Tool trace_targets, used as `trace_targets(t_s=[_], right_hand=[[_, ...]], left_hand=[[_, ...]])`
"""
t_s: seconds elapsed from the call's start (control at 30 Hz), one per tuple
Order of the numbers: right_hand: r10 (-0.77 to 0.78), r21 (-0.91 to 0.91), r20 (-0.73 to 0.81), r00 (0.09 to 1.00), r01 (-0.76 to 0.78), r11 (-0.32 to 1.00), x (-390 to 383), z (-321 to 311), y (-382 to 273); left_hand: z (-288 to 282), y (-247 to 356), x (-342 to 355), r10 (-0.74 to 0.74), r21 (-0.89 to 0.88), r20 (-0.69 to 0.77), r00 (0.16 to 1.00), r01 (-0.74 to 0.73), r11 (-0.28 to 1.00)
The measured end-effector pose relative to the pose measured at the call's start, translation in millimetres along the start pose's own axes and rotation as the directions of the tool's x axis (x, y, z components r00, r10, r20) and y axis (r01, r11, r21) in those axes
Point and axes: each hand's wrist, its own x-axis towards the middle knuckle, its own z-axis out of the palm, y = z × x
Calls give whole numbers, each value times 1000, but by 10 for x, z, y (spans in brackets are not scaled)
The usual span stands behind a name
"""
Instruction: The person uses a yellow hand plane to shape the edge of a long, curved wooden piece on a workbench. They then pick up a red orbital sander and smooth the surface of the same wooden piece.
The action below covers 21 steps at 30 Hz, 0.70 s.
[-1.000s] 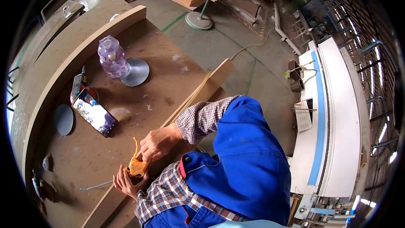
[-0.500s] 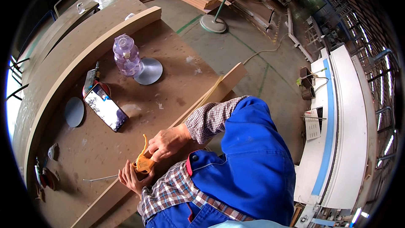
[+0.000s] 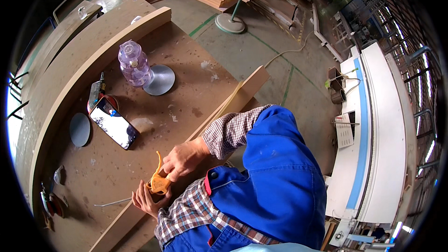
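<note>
An orange-yellow air blow gun (image 3: pixel 160 184) with a thin metal nozzle (image 3: pixel 113 202) lies between my two hands, just over the long wooden strip (image 3: pixel 112 230) along the near table edge. My left hand (image 3: pixel 149 200) cups the gun's nozzle end from below, several fingers fairly straight against it. With bent fingers, my right hand (image 3: pixel 184 160) grips its rear end; what lies under those fingers is hidden. The gun's curved lever (image 3: pixel 159 161) sticks up between the hands. A yellow hose (image 3: pixel 231 97) runs along the strip beyond my right forearm.
On the brown table (image 3: pixel 186 81) are a phone (image 3: pixel 113 123), a purple bottle (image 3: pixel 133 67), grey sanding discs (image 3: pixel 80 129) and a red-based sander (image 3: pixel 95 91). Another tool (image 3: pixel 51 205) lies at far left. A long wooden board (image 3: pixel 88 70) borders the far side. A fan (image 3: pixel 230 23) stands behind.
The view has shifted slightly, so table items appear a little to the left. Both hands keep nearly the same hold on the air blow gun.
</note>
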Motion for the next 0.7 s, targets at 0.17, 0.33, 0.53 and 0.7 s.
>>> trace_targets(t_s=[0.17,0.33,0.53,0.7], right_hand=[[25,111,3,1000,-25,994,65,32,38],[108,90,-23,994,-106,990,61,-18,-41],[128,-16,70,989,-127,992,177,5,-270],[145,7,87,986,-146,989,270,-117,-196]], left_hand=[[-35,-1,6,7,-2,-18,1000,-7,1000],[-228,89,130,-44,6,83,996,43,999],[-232,80,-117,-75,-147,-16,997,72,986],[-565,156,-49,-215,-108,-104,971,204,973]])
